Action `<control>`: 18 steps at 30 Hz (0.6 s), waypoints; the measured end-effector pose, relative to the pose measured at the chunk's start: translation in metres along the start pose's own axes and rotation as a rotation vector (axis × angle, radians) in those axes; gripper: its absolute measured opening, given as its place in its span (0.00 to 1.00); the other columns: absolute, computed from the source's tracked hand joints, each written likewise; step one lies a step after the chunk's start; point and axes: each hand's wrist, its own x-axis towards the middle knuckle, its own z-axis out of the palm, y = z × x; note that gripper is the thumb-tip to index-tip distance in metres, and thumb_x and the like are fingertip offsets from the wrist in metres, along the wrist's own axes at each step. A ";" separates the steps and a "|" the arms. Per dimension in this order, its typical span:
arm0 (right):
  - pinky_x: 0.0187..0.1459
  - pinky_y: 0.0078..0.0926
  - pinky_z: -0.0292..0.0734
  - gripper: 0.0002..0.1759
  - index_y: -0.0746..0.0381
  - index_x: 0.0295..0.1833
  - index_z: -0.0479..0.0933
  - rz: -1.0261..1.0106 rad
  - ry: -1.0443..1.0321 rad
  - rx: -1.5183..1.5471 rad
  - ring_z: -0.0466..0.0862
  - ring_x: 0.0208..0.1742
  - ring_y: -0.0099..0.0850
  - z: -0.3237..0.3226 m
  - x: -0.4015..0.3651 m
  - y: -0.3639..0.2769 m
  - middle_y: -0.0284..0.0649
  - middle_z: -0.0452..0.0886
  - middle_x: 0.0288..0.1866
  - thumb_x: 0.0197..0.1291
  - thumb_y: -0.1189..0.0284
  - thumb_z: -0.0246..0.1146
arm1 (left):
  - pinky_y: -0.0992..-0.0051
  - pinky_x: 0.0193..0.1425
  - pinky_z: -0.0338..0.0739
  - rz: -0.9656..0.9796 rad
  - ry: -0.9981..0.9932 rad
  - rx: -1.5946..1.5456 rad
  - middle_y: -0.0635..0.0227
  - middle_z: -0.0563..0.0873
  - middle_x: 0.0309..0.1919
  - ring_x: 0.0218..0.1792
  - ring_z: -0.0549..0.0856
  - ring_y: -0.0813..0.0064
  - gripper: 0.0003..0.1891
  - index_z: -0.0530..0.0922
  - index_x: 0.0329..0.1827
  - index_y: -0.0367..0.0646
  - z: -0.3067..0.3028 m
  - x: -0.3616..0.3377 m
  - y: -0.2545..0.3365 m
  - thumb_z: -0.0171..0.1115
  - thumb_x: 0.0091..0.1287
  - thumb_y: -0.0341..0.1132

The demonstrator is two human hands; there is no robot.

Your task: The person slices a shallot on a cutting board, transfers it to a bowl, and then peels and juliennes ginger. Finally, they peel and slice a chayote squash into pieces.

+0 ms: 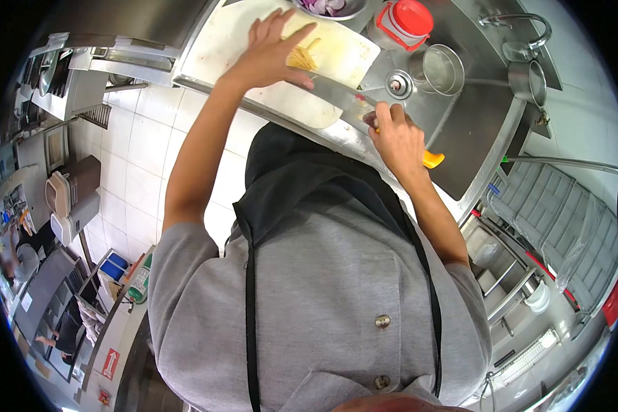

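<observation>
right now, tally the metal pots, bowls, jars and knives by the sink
metal pots: 2
metal bowl with purple onion: 1
red-lidded jar: 1
orange-handled knife: 1
total: 5

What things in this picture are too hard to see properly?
Head view only:
1. Knife handle: mostly hidden inside the right hand.
2. Yellow strips: partly under the left hand; the food cannot be identified.
3. Bowl of purple pieces: cut off by the top edge.
</observation>
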 end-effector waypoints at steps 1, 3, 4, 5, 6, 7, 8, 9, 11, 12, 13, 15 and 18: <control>0.23 0.38 0.81 0.16 0.57 0.42 0.69 0.000 0.010 -0.008 0.85 0.28 0.42 0.000 0.000 -0.001 0.45 0.76 0.34 0.56 0.68 0.70 | 0.48 0.80 0.45 -0.005 -0.001 0.002 0.48 0.56 0.78 0.79 0.52 0.45 0.51 0.65 0.79 0.57 0.006 0.001 0.000 0.74 0.52 0.65; 0.23 0.38 0.81 0.17 0.57 0.42 0.69 -0.001 0.021 -0.017 0.85 0.28 0.42 -0.002 0.000 -0.003 0.45 0.76 0.34 0.55 0.68 0.70 | 0.47 0.80 0.46 -0.140 0.070 0.111 0.49 0.57 0.77 0.78 0.53 0.45 0.49 0.66 0.78 0.56 0.022 0.007 -0.007 0.73 0.54 0.64; 0.24 0.39 0.81 0.17 0.57 0.43 0.69 0.008 0.003 -0.020 0.85 0.28 0.42 -0.004 -0.001 -0.003 0.44 0.76 0.34 0.55 0.68 0.71 | 0.47 0.79 0.49 -0.170 0.091 0.252 0.49 0.60 0.76 0.77 0.55 0.45 0.44 0.70 0.76 0.55 0.025 0.008 -0.015 0.71 0.57 0.63; 0.25 0.39 0.81 0.17 0.57 0.43 0.69 0.019 -0.014 -0.024 0.85 0.29 0.43 -0.005 -0.003 -0.003 0.44 0.76 0.34 0.54 0.69 0.71 | 0.47 0.79 0.49 -0.168 0.091 0.252 0.49 0.60 0.76 0.77 0.55 0.45 0.44 0.70 0.76 0.55 0.027 0.006 -0.021 0.71 0.57 0.63; 0.25 0.39 0.81 0.17 0.57 0.43 0.69 0.022 -0.012 -0.023 0.85 0.29 0.43 -0.006 -0.004 -0.002 0.44 0.76 0.34 0.54 0.69 0.71 | 0.49 0.78 0.51 -0.212 0.125 0.142 0.49 0.61 0.75 0.77 0.56 0.46 0.42 0.72 0.74 0.55 0.021 0.007 -0.026 0.71 0.58 0.62; 0.27 0.39 0.82 0.17 0.56 0.43 0.69 0.033 -0.018 -0.015 0.85 0.28 0.43 -0.007 -0.006 -0.001 0.44 0.76 0.35 0.55 0.68 0.71 | 0.50 0.78 0.53 -0.256 0.156 0.030 0.50 0.63 0.75 0.76 0.57 0.46 0.40 0.74 0.73 0.55 0.012 0.009 -0.028 0.71 0.59 0.61; 0.28 0.39 0.82 0.17 0.56 0.43 0.69 0.042 -0.027 -0.007 0.85 0.28 0.43 -0.007 -0.009 0.000 0.44 0.76 0.35 0.55 0.68 0.71 | 0.53 0.77 0.55 -0.224 0.121 -0.016 0.52 0.65 0.74 0.74 0.59 0.46 0.36 0.77 0.69 0.54 0.001 0.005 -0.030 0.72 0.59 0.59; 0.28 0.39 0.82 0.17 0.56 0.43 0.69 0.044 -0.027 -0.006 0.85 0.28 0.43 -0.007 -0.012 0.001 0.44 0.76 0.35 0.55 0.68 0.71 | 0.53 0.77 0.55 -0.222 0.120 -0.015 0.52 0.65 0.74 0.74 0.59 0.46 0.36 0.77 0.69 0.54 -0.002 -0.002 -0.030 0.72 0.59 0.59; 0.30 0.42 0.82 0.17 0.56 0.43 0.69 0.088 -0.025 0.026 0.85 0.28 0.45 -0.006 -0.016 0.003 0.44 0.78 0.35 0.55 0.69 0.71 | 0.52 0.77 0.56 -0.219 0.043 -0.078 0.55 0.66 0.74 0.74 0.58 0.46 0.35 0.78 0.68 0.54 -0.007 -0.012 -0.027 0.73 0.59 0.57; 0.30 0.42 0.82 0.17 0.56 0.43 0.69 0.085 -0.023 0.029 0.85 0.28 0.45 -0.008 -0.019 0.005 0.44 0.78 0.35 0.55 0.69 0.71 | 0.55 0.74 0.62 -0.236 0.105 -0.048 0.55 0.73 0.68 0.71 0.66 0.51 0.29 0.81 0.63 0.49 -0.005 -0.017 -0.025 0.74 0.61 0.51; 0.31 0.44 0.81 0.17 0.57 0.43 0.69 0.117 -0.079 0.100 0.85 0.29 0.47 -0.011 -0.020 0.007 0.45 0.80 0.34 0.56 0.69 0.70 | 0.55 0.74 0.62 -0.237 0.107 -0.042 0.55 0.73 0.68 0.71 0.66 0.51 0.29 0.81 0.63 0.49 -0.001 -0.020 -0.027 0.74 0.61 0.51; 0.31 0.46 0.80 0.16 0.58 0.44 0.70 0.154 -0.129 0.170 0.86 0.31 0.49 -0.013 -0.022 0.017 0.46 0.82 0.33 0.57 0.69 0.70 | 0.62 0.67 0.72 -0.299 0.280 -0.239 0.55 0.82 0.58 0.62 0.78 0.56 0.20 0.85 0.55 0.44 0.000 -0.022 -0.030 0.73 0.63 0.43; 0.34 0.50 0.76 0.10 0.60 0.44 0.72 0.295 -0.164 0.366 0.85 0.34 0.53 -0.010 -0.028 0.025 0.49 0.85 0.28 0.64 0.69 0.65 | 0.63 0.54 0.77 -0.462 0.430 -0.373 0.58 0.86 0.45 0.48 0.83 0.54 0.11 0.85 0.45 0.40 0.013 -0.031 0.001 0.70 0.65 0.36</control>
